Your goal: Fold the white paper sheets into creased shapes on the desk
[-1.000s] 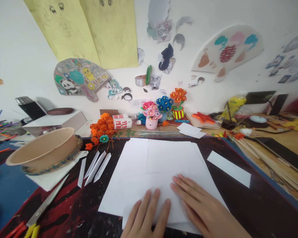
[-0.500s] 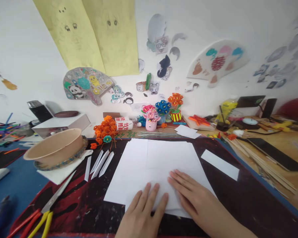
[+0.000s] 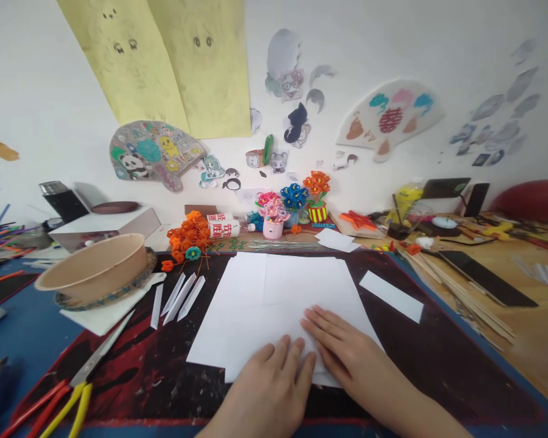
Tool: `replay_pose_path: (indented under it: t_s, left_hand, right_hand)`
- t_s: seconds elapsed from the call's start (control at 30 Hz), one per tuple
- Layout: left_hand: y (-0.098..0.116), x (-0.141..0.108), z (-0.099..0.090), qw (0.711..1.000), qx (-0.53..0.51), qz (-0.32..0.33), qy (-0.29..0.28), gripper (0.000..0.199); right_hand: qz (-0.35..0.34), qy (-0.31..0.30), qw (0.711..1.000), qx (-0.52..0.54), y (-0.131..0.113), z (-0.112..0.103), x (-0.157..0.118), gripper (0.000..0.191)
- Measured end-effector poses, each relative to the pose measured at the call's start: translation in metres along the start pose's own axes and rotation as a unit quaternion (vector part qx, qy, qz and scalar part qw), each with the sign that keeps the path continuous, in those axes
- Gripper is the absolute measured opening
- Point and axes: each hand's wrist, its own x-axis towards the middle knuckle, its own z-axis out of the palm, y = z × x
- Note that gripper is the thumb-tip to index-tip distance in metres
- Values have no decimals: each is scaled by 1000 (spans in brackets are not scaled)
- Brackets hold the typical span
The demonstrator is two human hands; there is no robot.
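Note:
White paper sheets (image 3: 246,298) lie stacked, slightly out of line with one another, on the dark mat (image 3: 155,377) in front of me. My left hand (image 3: 274,380) rests on the near edge of the paper, its fingers stretched out over it. Beside it my right hand (image 3: 342,347) presses flat on the paper's near right part, fingers extended and close together. Neither hand grips anything. To the right of the sheets lies a loose white paper strip (image 3: 391,295). Several narrow folded paper strips (image 3: 180,299) lie to their left.
Scissors (image 3: 91,365) with red and yellow handles lie open at left. Behind them stands a beige bowl (image 3: 95,267). Orange craft flowers (image 3: 189,234) and small flower pots (image 3: 273,229) line the wall. Wooden sticks (image 3: 456,295) and a black flat object (image 3: 488,278) lie at right.
My left hand has shifted slightly, its fingers a little more bent over the paper. My right hand stays flat on the sheets. The whole view has shifted slightly.

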Motion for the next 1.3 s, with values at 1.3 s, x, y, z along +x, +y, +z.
replay_pose_path:
  t_s: [1.3]
  left_hand:
    - [-23, 8, -15, 987, -156, 21, -25, 16]
  right_hand:
    - [1, 7, 1000, 16, -2, -1, 1, 48]
